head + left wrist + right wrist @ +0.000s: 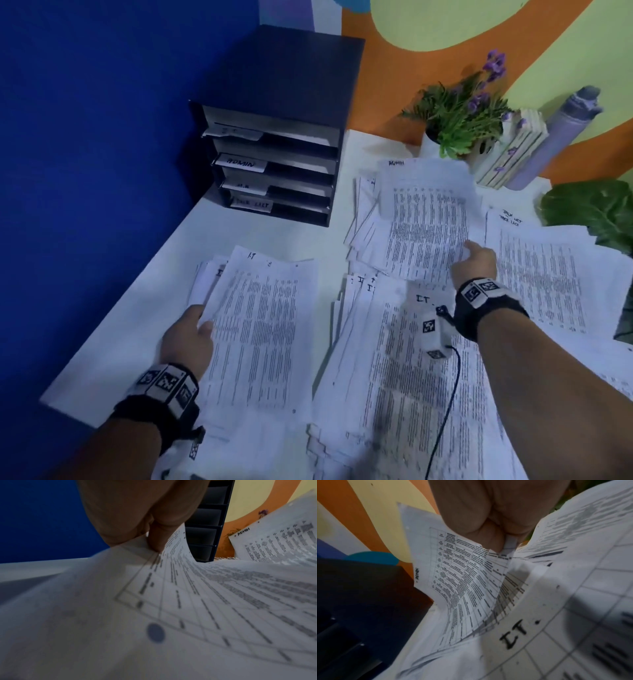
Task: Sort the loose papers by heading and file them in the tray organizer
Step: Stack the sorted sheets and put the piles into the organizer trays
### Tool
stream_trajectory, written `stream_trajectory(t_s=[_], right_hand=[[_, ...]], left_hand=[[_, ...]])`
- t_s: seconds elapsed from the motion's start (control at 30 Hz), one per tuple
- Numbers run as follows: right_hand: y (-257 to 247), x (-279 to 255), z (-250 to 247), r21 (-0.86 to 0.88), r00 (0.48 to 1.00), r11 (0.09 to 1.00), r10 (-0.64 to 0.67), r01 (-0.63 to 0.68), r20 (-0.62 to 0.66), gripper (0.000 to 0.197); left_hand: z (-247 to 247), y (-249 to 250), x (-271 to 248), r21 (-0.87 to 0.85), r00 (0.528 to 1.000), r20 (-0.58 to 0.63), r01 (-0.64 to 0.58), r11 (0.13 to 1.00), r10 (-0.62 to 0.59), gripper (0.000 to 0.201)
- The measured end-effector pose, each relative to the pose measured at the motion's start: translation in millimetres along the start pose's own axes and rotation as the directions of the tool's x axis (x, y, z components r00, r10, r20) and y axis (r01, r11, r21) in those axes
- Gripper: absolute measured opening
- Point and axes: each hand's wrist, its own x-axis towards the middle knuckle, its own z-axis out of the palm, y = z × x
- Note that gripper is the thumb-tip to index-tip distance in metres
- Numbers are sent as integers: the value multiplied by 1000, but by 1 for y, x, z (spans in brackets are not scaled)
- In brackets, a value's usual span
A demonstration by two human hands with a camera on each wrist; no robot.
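Note:
A dark tray organizer (pixel 274 161) with labelled shelves stands at the back left of the white table (pixel 274 240). Printed papers lie in loose piles. My left hand (pixel 191 339) grips the left edge of an IT-headed stack (pixel 260 329); its fingers (pixel 154 539) pinch the bent sheets (pixel 188 601). My right hand (pixel 476 263) pinches the lower edge of a raised sheet headed ADMIN (pixel 424 212), whose corner sits between the fingers (pixel 488 534) in the right wrist view, where the ADMIN sheet (pixel 453 563) curls up. Another IT pile (pixel 404 359) lies below my right forearm.
A task-list pile (pixel 548 274) lies at the right. Behind it stand a potted purple-flowered plant (pixel 459 116), a slatted white box (pixel 513 150) and a lilac bottle (pixel 561 137). A large green leaf (pixel 596 212) sits at the right edge. A blue wall (pixel 85 137) borders the table's left.

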Motion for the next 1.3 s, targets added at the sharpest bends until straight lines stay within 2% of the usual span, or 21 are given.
stream_trajectory(t_s=[0.03,0.1,0.17,0.2,0.23,0.3,0.37,0.4,0.43,0.53,0.6,0.67,0.73,0.77,0.9,1.0,1.07,1.1,1.17,1.23,1.3], right_hand=[[-1,2,0,-33,1000,999,20,-20,18,70],[-7,-4,0,-218,1000,976,15,-13,8,73],[-16,-24,3,-374,997,925,-73,66,-4,75],[-20,-36,7,-353,990,927,-140,130,-2,71],[-26,-53,12,-269,979,942,-204,203,24,62],[-33,-94,27,127,938,952,-298,278,176,48],[-37,-139,41,456,868,879,-327,135,373,55],[-36,-156,48,502,841,861,-330,82,428,63],[-35,-170,53,499,836,864,-321,66,445,70],[-23,-184,56,489,910,872,-221,24,351,86],[-11,-183,47,467,951,884,-170,31,259,82],[6,-175,35,366,978,930,-112,41,176,69],[22,-170,21,202,995,979,-51,32,90,59],[31,-167,14,120,997,992,-36,27,68,58],[55,-172,-6,-215,999,976,-37,44,35,68],[54,-182,1,-519,997,854,-65,34,-42,73],[40,-192,12,-550,989,831,-140,89,-52,74],[32,-198,21,-512,981,845,-193,157,-18,69],[16,-212,43,-273,958,920,-252,280,134,53],[4,-230,67,-80,917,959,-234,273,323,41],[-4,-246,88,-31,877,974,-188,224,442,41]], left_hand=[[-1,2,-1,-12,1000,-11,-13,1000,13,36],[-5,9,-4,-50,998,-39,-42,998,40,38],[-9,17,-9,-96,997,-54,-57,994,52,40],[-10,22,-11,-129,996,-56,-69,989,62,39],[-11,27,-13,-157,996,-54,-79,984,71,37],[-13,40,-20,-215,995,-51,-96,972,87,32],[-10,51,-27,-299,993,-32,-115,947,111,24],[-8,56,-31,-333,992,-3,-121,935,127,22],[-5,60,-33,-349,988,37,-129,928,152,22],[9,55,-33,-325,964,144,-169,931,225,20],[13,42,-23,-218,957,186,-179,959,221,27],[12,20,-9,69,958,209,-214,974,196,44],[6,-5,3,390,977,178,-184,902,122,66],[2,-15,7,472,983,159,-153,868,87,76],[-9,-33,11,502,989,145,-98,859,28,103],[-13,-37,10,450,992,116,-99,888,52,112],[-16,-38,6,423,992,101,-114,899,79,113],[-17,-39,4,415,991,97,-128,901,96,113],[-19,-41,2,374,985,88,-171,911,149,112],[-18,-44,3,238,975,81,-220,946,207,103],[-18,-47,7,92,966,68,-255,962,250,75]])
